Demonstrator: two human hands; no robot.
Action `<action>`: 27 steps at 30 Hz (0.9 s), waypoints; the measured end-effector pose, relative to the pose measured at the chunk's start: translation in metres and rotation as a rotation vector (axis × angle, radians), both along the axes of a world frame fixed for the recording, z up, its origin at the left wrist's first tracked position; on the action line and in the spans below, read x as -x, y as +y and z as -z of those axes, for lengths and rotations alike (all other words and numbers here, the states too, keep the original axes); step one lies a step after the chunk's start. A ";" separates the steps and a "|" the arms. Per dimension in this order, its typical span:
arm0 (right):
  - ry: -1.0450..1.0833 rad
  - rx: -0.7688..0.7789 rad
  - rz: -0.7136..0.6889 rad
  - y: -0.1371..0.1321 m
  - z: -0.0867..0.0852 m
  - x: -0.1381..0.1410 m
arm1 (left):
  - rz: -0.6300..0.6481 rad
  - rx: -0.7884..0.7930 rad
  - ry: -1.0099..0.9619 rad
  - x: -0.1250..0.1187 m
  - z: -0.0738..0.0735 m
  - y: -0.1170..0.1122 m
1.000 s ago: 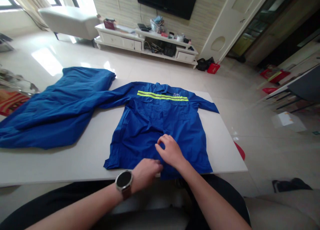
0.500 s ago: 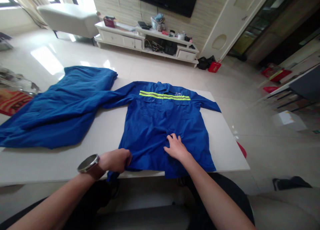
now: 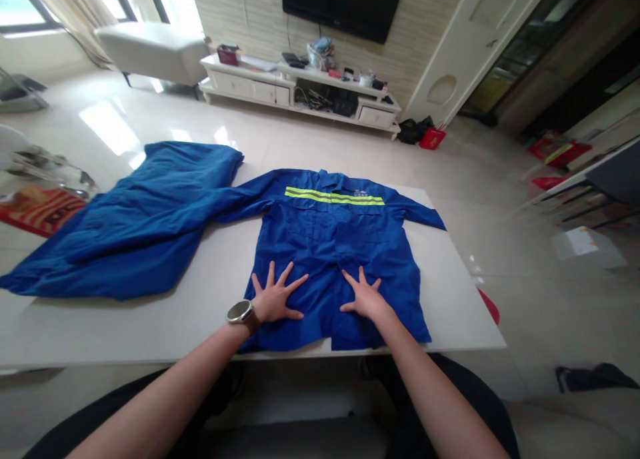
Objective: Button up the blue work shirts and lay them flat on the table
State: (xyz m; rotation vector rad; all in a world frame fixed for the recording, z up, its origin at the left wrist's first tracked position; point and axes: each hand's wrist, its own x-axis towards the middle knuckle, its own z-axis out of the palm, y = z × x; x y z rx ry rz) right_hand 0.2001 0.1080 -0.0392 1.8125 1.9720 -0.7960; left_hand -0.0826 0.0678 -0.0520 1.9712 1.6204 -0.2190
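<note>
A blue work jacket [image 3: 320, 246] with a yellow-green reflective stripe across the chest lies spread on the white table [image 3: 225, 259], its collar at the far side and its hem along the near edge. My left hand [image 3: 274, 299], with a watch on the wrist, rests on the jacket's lower left front, fingers spread wide. On the lower right front lies my right hand [image 3: 365, 296], its fingers also apart. Neither hand grips the cloth. The jacket's left sleeve reaches over to a blue folded garment [image 3: 145, 219] on the table's left part.
Beyond the table stands a white TV cabinet [image 3: 245, 86] with small items on it, under a wall-mounted television [image 3: 345, 6]. A grey bench [image 3: 155, 52] is at the back left. At the far left is a red and orange bag [image 3: 43, 209].
My left hand has let go of the jacket's near left corner and moved right and up onto its front, fingers now spread. My right hand has shifted slightly right. The hem lies flatter.
</note>
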 end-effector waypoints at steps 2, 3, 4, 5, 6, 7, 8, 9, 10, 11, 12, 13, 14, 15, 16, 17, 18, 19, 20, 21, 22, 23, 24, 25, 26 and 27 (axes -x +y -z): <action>0.014 -0.018 -0.014 0.018 0.002 0.003 | -0.018 0.005 -0.014 0.010 0.007 0.021; 0.018 -0.018 -0.021 0.028 0.000 0.006 | -0.029 0.005 -0.023 0.016 0.007 0.032; 0.021 -0.017 -0.027 0.038 -0.003 0.010 | -0.039 0.000 -0.029 0.022 0.006 0.043; 0.027 -0.018 -0.035 0.046 -0.007 0.014 | -0.047 -0.005 -0.030 0.028 0.004 0.053; 0.035 -0.026 -0.043 0.053 -0.012 0.018 | -0.052 -0.012 -0.028 0.032 0.001 0.061; 0.047 -0.040 -0.049 0.056 -0.016 0.021 | -0.057 -0.022 -0.023 0.034 -0.002 0.066; 0.060 -0.057 -0.054 0.055 -0.020 0.023 | -0.065 -0.036 -0.012 0.034 -0.006 0.067; 0.071 -0.072 -0.057 0.051 -0.024 0.023 | -0.078 -0.056 0.006 0.031 -0.010 0.065; 0.088 -0.089 -0.064 0.043 -0.027 0.022 | -0.086 -0.084 0.027 0.027 -0.014 0.059; 0.113 -0.108 -0.083 0.033 -0.029 0.019 | -0.081 -0.119 0.040 0.020 -0.019 0.050; 0.147 -0.126 -0.117 0.019 -0.030 0.016 | -0.060 -0.155 0.041 0.011 -0.024 0.038; 0.187 -0.141 -0.168 0.005 -0.031 0.012 | -0.019 -0.188 0.027 0.001 -0.029 0.025; 0.223 -0.151 -0.233 -0.010 -0.031 0.008 | 0.037 -0.214 -0.006 -0.011 -0.034 0.012; 0.244 -0.155 -0.301 -0.024 -0.031 0.006 | 0.089 -0.229 -0.041 -0.023 -0.038 0.000; 0.242 -0.156 -0.362 -0.036 -0.031 0.004 | 0.139 -0.237 -0.067 -0.034 -0.042 -0.010; 0.214 -0.157 -0.406 -0.047 -0.030 0.004 | 0.181 -0.238 -0.075 -0.045 -0.045 -0.019; 0.177 -0.164 -0.438 -0.055 -0.030 0.005 | 0.214 -0.235 -0.064 -0.055 -0.047 -0.024; 0.145 -0.178 -0.463 -0.061 -0.029 0.006 | 0.240 -0.233 -0.039 -0.062 -0.047 -0.027; 0.125 -0.200 -0.481 -0.065 -0.028 0.008 | 0.259 -0.231 -0.008 -0.068 -0.047 -0.028; 0.120 -0.223 -0.496 -0.066 -0.028 0.009 | 0.273 -0.230 0.021 -0.071 -0.047 -0.027; 0.130 -0.242 -0.510 -0.066 -0.029 0.009 | 0.287 -0.233 0.041 -0.073 -0.046 -0.024; 0.152 -0.255 -0.523 -0.063 -0.031 0.008 | 0.307 -0.235 0.046 -0.073 -0.045 -0.021; 0.180 -0.262 -0.528 -0.059 -0.034 0.005 | 0.333 -0.232 0.037 -0.072 -0.044 -0.017; 0.211 -0.269 -0.517 -0.054 -0.039 0.000 | 0.361 -0.222 0.018 -0.070 -0.044 -0.014; 0.249 -0.282 -0.484 -0.048 -0.045 -0.006 | 0.387 -0.205 -0.005 -0.067 -0.044 -0.010; 0.296 -0.316 -0.423 -0.040 -0.053 -0.014 | 0.406 -0.183 -0.027 -0.065 -0.044 -0.007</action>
